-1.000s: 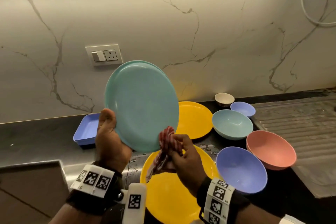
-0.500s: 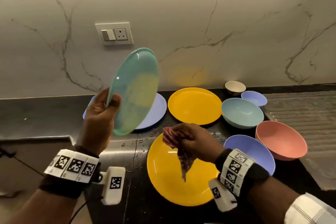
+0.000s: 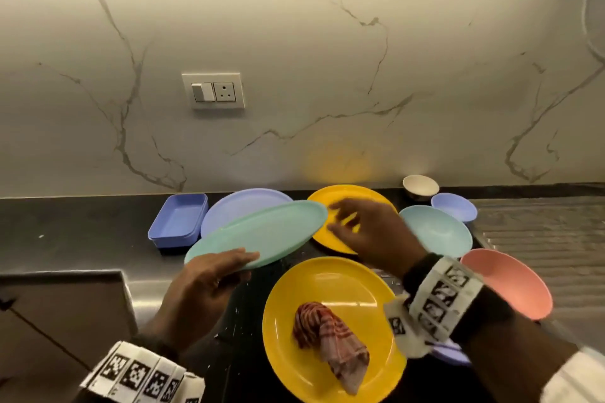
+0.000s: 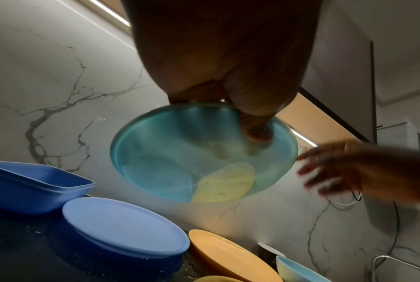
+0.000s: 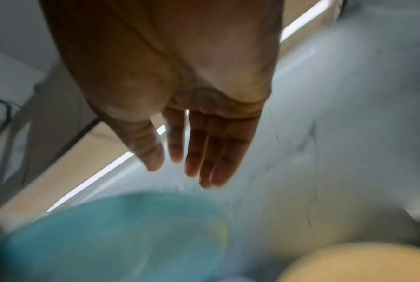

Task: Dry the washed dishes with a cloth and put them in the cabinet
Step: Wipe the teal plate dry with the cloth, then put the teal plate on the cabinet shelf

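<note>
My left hand [image 3: 226, 268] grips the near rim of a teal plate [image 3: 262, 232], held nearly flat above the counter; the left wrist view shows the thumb on the teal plate [image 4: 192, 158]. My right hand [image 3: 347, 222] is empty, its fingers spread just off the plate's far right edge, over the back yellow plate [image 3: 340, 196]. In the right wrist view the right hand [image 5: 187, 167] is open with straight fingers above the blurred teal plate [image 5: 107, 238]. The red checked cloth [image 3: 330, 340] lies crumpled on the near yellow plate [image 3: 327, 275].
On the black counter [image 3: 82, 226] stand a lilac rectangular dish [image 3: 178, 222], a lilac plate [image 3: 242, 203], a teal bowl [image 3: 438, 232], a pink bowl [image 3: 510, 285], a small lilac bowl [image 3: 455, 206] and a beige bowl [image 3: 420, 186]. A drainboard [image 3: 540, 232] lies right, a wall socket [image 3: 212, 91] behind.
The cloth has been let go onto the near yellow plate. My right hand has moved up to the teal plate's edge. The left hand has lowered the plate from upright to nearly flat.
</note>
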Available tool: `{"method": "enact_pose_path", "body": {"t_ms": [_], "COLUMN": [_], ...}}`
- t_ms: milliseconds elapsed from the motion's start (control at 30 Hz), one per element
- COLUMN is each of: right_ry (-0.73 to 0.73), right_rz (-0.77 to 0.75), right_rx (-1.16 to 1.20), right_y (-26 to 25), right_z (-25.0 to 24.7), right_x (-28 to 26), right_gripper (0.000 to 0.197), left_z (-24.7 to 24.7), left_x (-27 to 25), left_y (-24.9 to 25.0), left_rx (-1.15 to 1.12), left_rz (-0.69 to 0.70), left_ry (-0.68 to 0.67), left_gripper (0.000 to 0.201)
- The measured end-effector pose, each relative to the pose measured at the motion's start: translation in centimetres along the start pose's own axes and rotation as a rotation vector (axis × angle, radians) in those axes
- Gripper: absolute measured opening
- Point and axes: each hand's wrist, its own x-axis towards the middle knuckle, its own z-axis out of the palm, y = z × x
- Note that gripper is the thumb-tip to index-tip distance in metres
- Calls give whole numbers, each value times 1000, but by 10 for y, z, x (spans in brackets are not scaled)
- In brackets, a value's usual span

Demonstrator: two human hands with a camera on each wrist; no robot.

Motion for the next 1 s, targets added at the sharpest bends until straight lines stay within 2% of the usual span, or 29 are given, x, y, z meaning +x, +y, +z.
{"method": "enact_pose_path", "body": {"t_ms": [100, 167, 233, 433, 500, 667, 767, 1000], "right_ry": [473, 670, 778, 745, 729, 682, 669, 670], "right_rz": [-234, -389, -459, -342, -332, -249, -225, -216], "right_rx": [-60, -183, -326, -621, -681, -681, -680, -752], "right_y": [-31, -50, -57, -43, -45, -45, -39, -27], "right_z": [-75, -119, -150, -172, -172, -170, -168, -173], "right_x": [28, 46, 66, 110, 117, 128, 133, 138], "right_gripper": [34, 36, 42, 65, 69, 76, 77, 75], "left_z": [0, 1, -1, 13, 27, 75, 101, 140], "left_x": [3, 10, 20, 47, 51, 48, 41, 22], "left_y": [5, 7, 11, 6, 3, -5, -11, -29], "left_rx": [5, 10, 31, 93, 134, 248, 241, 342], "left_rz": [-1, 9, 45, 95, 86, 147, 172, 102], "left_ry": [8, 29, 55, 51, 2, -188, -219, -368], "left_gripper": [33, 42, 50, 33, 25, 24, 25, 42]}}
